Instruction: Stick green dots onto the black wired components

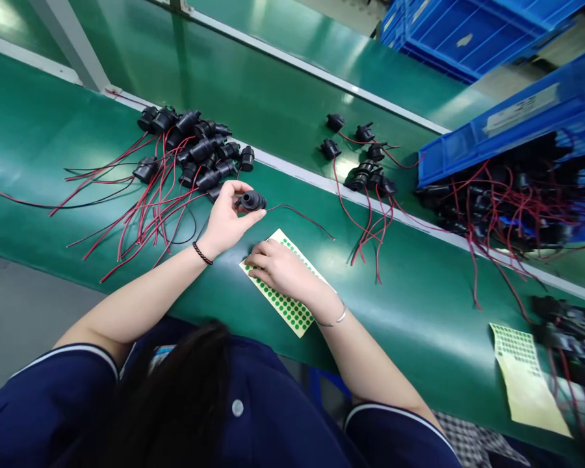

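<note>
My left hand (227,220) is closed around a small black water pump (252,201), its round nozzle facing up. A thin red and black wire (302,213) trails from the pump to the right over the bench. Below it, my right hand (287,270) rests on a pale sheet of round green stickers (298,320). Its fingers are bent and drawn together, with the tips low on the sheet's left edge. Whatever may be between those fingertips is too small or hidden to make out. Beyond my left hand lies a heap of similar black pumps (202,149) with red and black leads.
Several more pumps (363,175) lie at the back, right of centre. A blue crate (507,123) at the right holds many wired black parts. A second sticker sheet (531,383) lies at the far right beside more parts (575,331). A pale rail (292,174) runs along the green bench (419,312).
</note>
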